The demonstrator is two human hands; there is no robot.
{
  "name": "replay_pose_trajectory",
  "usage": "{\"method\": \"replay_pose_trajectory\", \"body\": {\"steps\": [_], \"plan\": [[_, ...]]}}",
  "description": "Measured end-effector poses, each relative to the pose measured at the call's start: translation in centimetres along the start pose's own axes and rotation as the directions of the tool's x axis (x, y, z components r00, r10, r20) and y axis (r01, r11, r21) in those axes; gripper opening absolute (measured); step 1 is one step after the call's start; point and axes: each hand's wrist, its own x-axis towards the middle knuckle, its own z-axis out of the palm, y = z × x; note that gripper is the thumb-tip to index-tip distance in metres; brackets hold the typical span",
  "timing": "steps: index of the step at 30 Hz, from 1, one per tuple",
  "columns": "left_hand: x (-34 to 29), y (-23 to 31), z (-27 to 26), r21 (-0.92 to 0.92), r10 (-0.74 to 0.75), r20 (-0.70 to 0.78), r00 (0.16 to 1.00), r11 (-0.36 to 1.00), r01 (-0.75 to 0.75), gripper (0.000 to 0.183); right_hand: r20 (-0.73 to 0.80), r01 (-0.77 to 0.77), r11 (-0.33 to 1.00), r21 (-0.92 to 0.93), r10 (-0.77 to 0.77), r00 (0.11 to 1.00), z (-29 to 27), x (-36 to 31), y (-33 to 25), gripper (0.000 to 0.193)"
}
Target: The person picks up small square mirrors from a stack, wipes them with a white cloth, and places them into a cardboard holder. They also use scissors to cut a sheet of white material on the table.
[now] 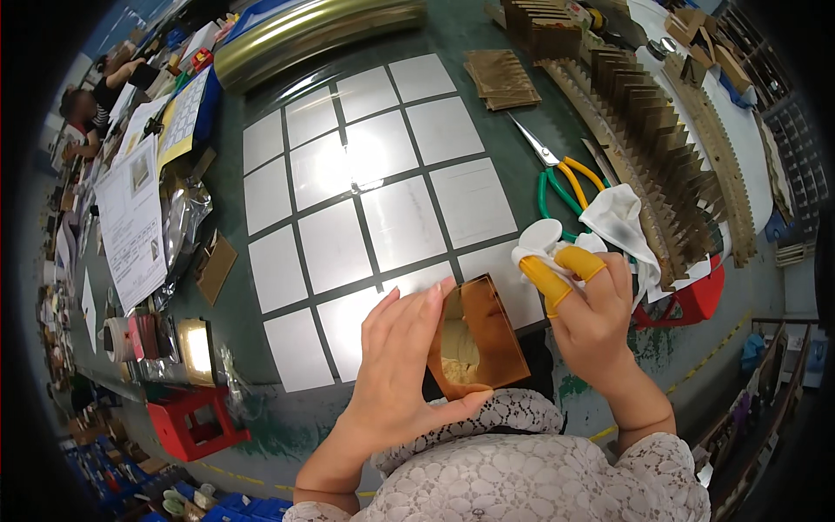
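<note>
My left hand [396, 357] grips a square amber mirror-like plate [504, 344] by its left and lower edges, thumb below and fingers along the upper left. The plate is tilted over the table's near edge and shows reflections. Two fingers of my right hand [591, 300] wear yellow finger cots [546, 283]. They are bent round a bunched white cloth [570, 252], right of the plate; its held part is partly hidden. Just beyond those fingertips is a round white piece [541, 235]. Another white cloth [616, 217] lies to the right, against scissors [557, 170] with green and yellow handles.
Pale square sheets [404, 222] lie in rows on the dark green table [228, 270]. Beyond them is a large gold film roll [313, 39]. Slotted racks of brown plates [657, 143] stand right, papers [130, 217] left. Red stools [187, 422] flank the table; a person [91, 117] is far left.
</note>
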Motion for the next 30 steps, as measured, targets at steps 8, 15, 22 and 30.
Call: {"method": "replay_pose_trajectory", "body": {"steps": [8, 15, 22, 30], "plan": [[0.3, -0.3, -0.5, 0.021, -0.056, 0.004, 0.998, 0.998, 0.056, 0.118, 0.012, -0.012, 0.999, 0.046, 0.011, 1.000, -0.2, -0.5, -0.3, 0.042], [0.6, -2.0, -1.3, 0.038, -0.112, -0.083, 0.990, 0.993, 0.115, 0.114, 0.026, 0.059, 0.995, 0.080, -0.061, 0.998, -0.9, -2.2, -0.8, 0.039], [0.6, -2.2, -1.5, 0.036, -0.111, -0.097, 0.989, 0.993, 0.115, 0.114, 0.021, 0.119, 0.988, 0.097, -0.122, 0.992, -1.0, -3.2, -1.0, 0.038], [0.8, -2.3, -1.5, 0.028, -0.102, -0.103, 0.990, 0.994, 0.105, 0.115, -0.008, 0.194, 0.977, 0.084, -0.194, 0.981, -0.8, -3.0, -1.5, 0.037]]}}
